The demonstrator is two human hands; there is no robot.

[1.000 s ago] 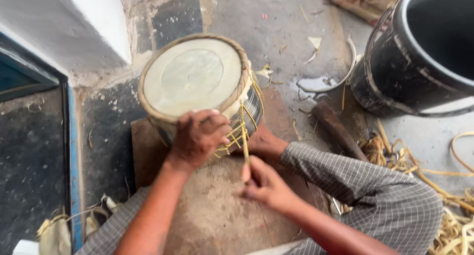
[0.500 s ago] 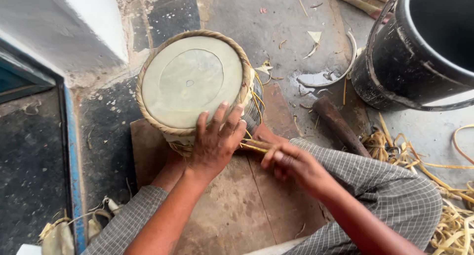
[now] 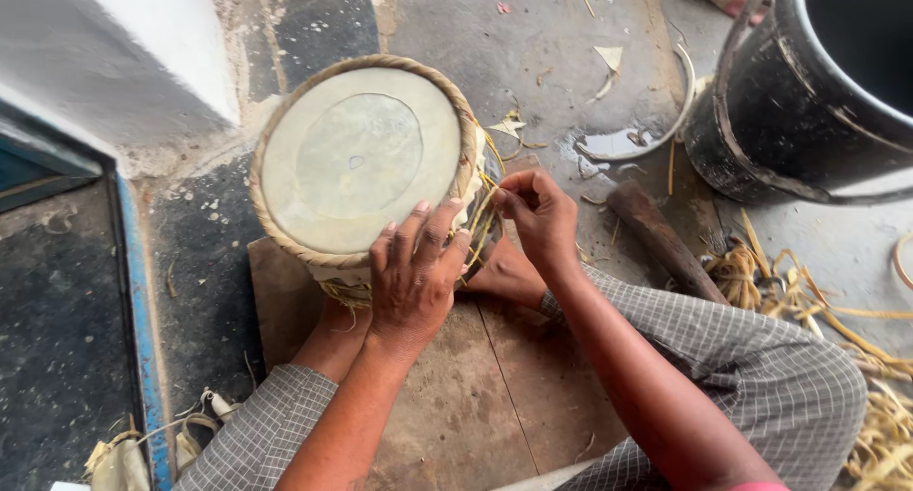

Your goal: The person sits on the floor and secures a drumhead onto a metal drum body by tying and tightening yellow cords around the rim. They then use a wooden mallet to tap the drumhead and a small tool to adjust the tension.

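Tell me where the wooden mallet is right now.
In the head view, the wooden mallet lies on the floor right of the drum, between the black bucket and the person's checked trouser leg.
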